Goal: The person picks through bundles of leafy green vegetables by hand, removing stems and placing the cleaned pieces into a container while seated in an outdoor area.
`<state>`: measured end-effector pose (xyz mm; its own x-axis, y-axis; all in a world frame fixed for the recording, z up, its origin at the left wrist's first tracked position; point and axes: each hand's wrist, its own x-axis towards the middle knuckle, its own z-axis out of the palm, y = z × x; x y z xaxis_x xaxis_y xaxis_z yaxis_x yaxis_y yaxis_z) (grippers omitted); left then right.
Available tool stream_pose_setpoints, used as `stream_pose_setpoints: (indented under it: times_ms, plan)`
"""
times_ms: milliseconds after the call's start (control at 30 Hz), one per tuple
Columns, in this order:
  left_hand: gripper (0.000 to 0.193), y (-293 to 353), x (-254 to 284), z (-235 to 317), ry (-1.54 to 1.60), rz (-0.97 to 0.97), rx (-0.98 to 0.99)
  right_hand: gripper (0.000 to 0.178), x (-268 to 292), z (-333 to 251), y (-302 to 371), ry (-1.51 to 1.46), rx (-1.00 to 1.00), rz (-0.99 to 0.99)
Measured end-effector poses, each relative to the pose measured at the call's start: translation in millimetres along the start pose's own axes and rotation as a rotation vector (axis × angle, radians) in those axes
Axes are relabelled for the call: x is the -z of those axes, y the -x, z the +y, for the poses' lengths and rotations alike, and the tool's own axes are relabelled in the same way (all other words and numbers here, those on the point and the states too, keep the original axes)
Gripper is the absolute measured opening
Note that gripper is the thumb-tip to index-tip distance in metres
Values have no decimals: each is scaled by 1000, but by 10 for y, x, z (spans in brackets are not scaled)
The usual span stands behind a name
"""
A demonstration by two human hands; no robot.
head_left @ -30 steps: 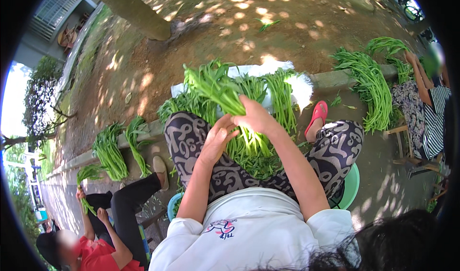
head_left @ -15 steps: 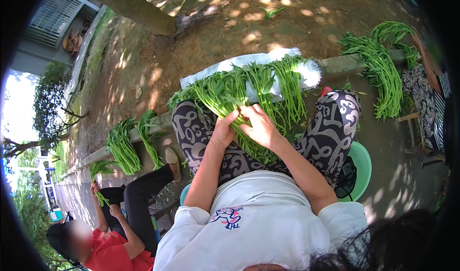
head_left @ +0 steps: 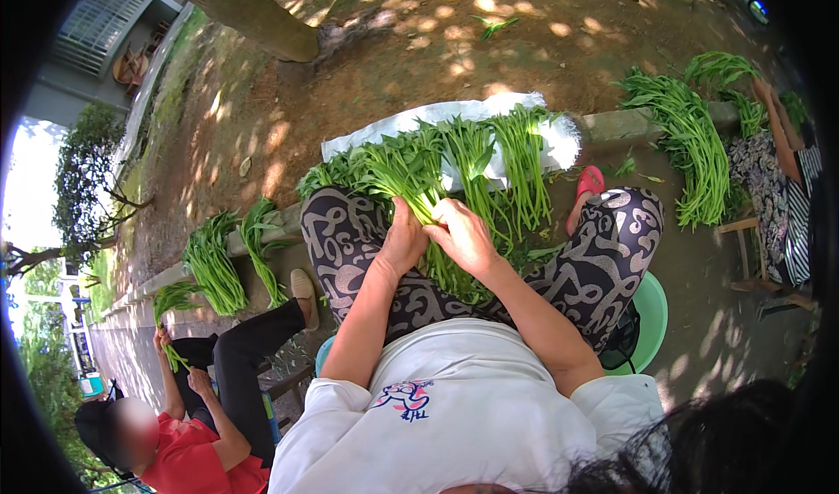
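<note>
Between my knees, my left hand point(head_left: 405, 239) and my right hand point(head_left: 463, 234) are closed round the stems of one bunch of water spinach point(head_left: 404, 178). The leafy tops of this bunch point away from me, and its stems run down under my hands toward my lap. Both thumbs lie near the top of the grip, close together. Just right of it, more water spinach bunches point(head_left: 517, 155) lie side by side on a white woven sack point(head_left: 428, 115), their stems hanging over its near edge. Stems below my hands are partly hidden by them.
The sack rests over a low stone curb point(head_left: 612, 127). A large water spinach pile point(head_left: 690, 158) lies right, beside a seated person's arm point(head_left: 778, 118). Further bunches point(head_left: 214, 262) lie left, near a co-worker in a red shirt point(head_left: 201, 461). A green basin point(head_left: 651, 319) stands by my right thigh.
My fingers have drawn closer round the bunch, and my right hand has shifted slightly. My right knee has moved outward, so a red shoe shows. The whole view has shifted a little.
</note>
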<state>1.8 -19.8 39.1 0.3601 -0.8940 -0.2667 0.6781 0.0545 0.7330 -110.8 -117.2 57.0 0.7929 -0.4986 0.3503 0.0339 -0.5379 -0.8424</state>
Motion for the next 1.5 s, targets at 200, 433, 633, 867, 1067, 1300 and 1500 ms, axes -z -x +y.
stream_pose_setpoints:
  times_ms: [200, 433, 633, 867, 1067, 1300, 1500]
  plan:
    - [45, -46, 25, -150, 92, 91, -51, 16, 0, 65, 19, -82, -139, -19]
    - [29, -25, -14, -79, 154, 257, -41, 10, -5, 210, -3, -435, -310, 6]
    - [22, -39, 54, -106, 173, 254, -90, 18, 28, 264, -47, -305, -329, 65]
    - [29, -69, 69, -143, 145, 205, -93, 34, 9, 37, -4, -215, -357, -146]
    - [45, -53, 7, -126, 160, 51, -55, 30, 24, 90, -1, 35, -285, -93]
    - [35, -8, 9, -113, 95, 113, -110, 21, -6, 347, 17, -58, -271, -53]
    - [30, -35, -2, -107, 105, 170, -105, 15, 5, 481, 39, -225, -243, 36]
